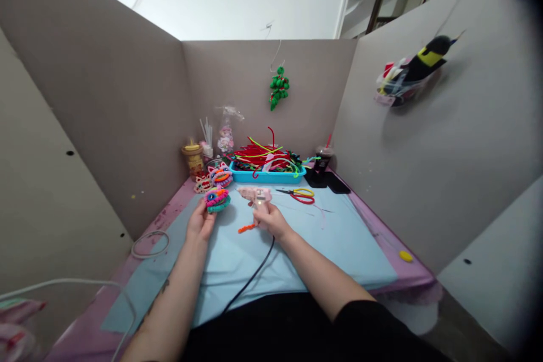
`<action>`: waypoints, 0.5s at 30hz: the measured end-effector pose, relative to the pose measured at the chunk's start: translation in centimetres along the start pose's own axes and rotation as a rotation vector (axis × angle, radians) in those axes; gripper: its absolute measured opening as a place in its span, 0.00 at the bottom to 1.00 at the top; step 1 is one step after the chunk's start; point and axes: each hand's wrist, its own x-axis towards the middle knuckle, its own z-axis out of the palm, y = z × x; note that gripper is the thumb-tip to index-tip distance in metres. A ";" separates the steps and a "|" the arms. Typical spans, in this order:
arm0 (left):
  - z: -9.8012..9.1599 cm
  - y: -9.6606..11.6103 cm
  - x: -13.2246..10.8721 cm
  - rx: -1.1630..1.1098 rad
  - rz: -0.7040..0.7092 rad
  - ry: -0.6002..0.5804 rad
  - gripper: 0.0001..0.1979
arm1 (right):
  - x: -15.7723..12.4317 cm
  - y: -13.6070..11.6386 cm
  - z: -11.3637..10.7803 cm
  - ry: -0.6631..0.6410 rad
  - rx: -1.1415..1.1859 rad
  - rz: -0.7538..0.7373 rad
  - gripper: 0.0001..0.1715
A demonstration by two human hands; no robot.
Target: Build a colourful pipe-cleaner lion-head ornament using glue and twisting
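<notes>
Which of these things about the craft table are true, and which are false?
1. The left hand holds a colourful fuzzy craft. True.
2. The right hand holds the scissors. False: it grips a pink glue gun; the scissors lie on the blue mat.
3. The tray of pipe cleaners is blue. True.
4. The ornament hanging on the back wall is purple. False: it is green.

- left hand (pixel 200 222) holds multicolour pipe-cleaner piece (pixel 218 199)
- right hand (pixel 268 219) grips pink glue gun (pixel 255 196), nozzle toward piece
- orange pipe cleaner (pixel 247 228) lies on blue mat (pixel 322 237)
- scissors (pixel 300 195) near blue tray (pixel 267 174)
</notes>
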 end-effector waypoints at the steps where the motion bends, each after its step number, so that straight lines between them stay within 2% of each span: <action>1: 0.1 -0.2 -0.1 0.020 -0.007 -0.007 0.15 | -0.2 0.1 0.3 -0.045 -0.022 0.016 0.17; 4: 0.3 -0.5 -0.4 0.082 -0.005 -0.017 0.13 | -0.6 0.8 0.8 -0.132 -0.091 0.066 0.16; 7: 0.4 -0.8 -0.5 0.135 0.002 -0.003 0.12 | -0.6 1.6 0.7 -0.113 -0.214 0.072 0.13; 10: 0.4 -1.0 -0.7 0.167 0.013 -0.021 0.10 | -0.5 1.8 0.5 -0.113 -0.339 -0.036 0.14; 15: 0.4 -1.3 -1.0 0.193 -0.019 -0.030 0.08 | -0.9 0.3 1.0 -0.157 -0.413 -0.170 0.21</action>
